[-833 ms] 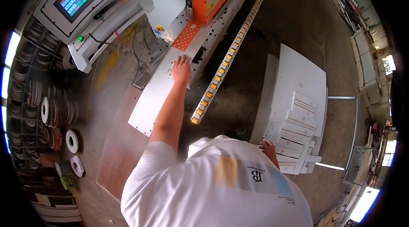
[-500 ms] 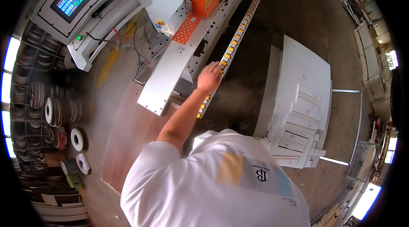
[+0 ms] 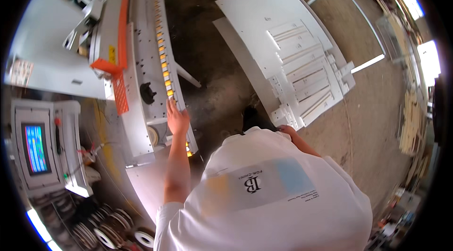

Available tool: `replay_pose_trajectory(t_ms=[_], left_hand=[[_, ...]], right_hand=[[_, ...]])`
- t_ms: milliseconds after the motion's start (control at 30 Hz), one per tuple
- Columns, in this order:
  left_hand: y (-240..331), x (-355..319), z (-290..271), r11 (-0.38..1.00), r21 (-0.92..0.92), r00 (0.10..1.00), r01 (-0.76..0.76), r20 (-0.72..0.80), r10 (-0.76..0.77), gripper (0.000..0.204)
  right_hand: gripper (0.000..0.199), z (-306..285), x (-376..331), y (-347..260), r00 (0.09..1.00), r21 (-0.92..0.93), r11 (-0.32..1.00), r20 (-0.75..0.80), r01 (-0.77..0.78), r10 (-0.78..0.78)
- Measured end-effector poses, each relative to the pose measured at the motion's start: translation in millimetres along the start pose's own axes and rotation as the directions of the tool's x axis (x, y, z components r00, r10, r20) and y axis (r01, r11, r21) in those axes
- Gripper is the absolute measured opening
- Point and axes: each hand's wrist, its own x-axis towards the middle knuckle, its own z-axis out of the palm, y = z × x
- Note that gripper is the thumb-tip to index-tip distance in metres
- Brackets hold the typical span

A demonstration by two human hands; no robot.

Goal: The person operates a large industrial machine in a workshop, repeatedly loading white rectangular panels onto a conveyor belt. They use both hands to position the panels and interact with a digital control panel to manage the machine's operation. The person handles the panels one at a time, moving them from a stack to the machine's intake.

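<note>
My left hand (image 3: pixel 178 118) lies over the near part of a long pale rail (image 3: pixel 166 65) set with several yellow rollers. Its fingers stretch forward along the rail, and nothing shows in its grasp. Beside that rail stands a long machine with a pale bed (image 3: pixel 137 128) and an orange perforated plate (image 3: pixel 121 93). My right hand (image 3: pixel 285 130) is low by my waist, close to the near edge of the stacked white panels (image 3: pixel 250 20). Its fingers are mostly hidden by my body and too small to read.
Narrow white strips (image 3: pixel 302 55) lie on the panels at the right. A metal floor frame (image 3: pixel 368 64) stands beyond them. To my left is a control console (image 3: pixel 35 147) with a lit screen, with rolls of edging tape (image 3: pixel 107 237) below it. Boards (image 3: pixel 413 128) line the far right.
My view has swung to the right, so the machine now sits further left and the panels nearer the middle. My left hand remains on the roller rail. My right hand has come into view.
</note>
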Motion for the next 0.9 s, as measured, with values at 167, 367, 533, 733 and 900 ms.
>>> replay_pose_trajectory(t_ms=[167, 367, 533, 733, 900], left_hand=[[5.6, 10.8, 1.1, 0.999, 0.018, 0.996, 0.026, 0.087, -0.028, 0.082], [23.0, -1.7, -8.6, 0.989, 0.141, 0.997, 0.045, 0.052, -0.053, 0.080], [26.5, 27.2, 9.4, 0.926, 0.219, 0.937, 0.308, 0.101, -0.335, 0.083], [29.9, 128.8, 37.2, 0.779, 0.431, 0.865, 0.456, -0.007, -0.502, 0.090], [42.6, 197.8, 54.3, 0.673, 0.341, 0.746, 0.656, -0.162, -0.645, 0.090]], right_hand=[[0.030, 27.8, 20.0, 38.6, 0.886, -0.247, 0.875, -0.103, 0.417, -0.452], [0.031, -27.3, 45.3, -3.4, 0.993, 0.027, 0.999, -0.114, 0.029, -0.026], [0.038, -89.9, 78.2, -17.3, 0.938, 0.465, 0.833, -0.018, -0.299, 0.346], [0.054, -175.6, 175.5, 33.1, 0.832, 0.447, 0.794, -0.169, -0.413, 0.528], [0.097, -242.6, 262.7, 70.5, 0.597, 0.796, 0.536, -0.292, -0.282, 0.747]])
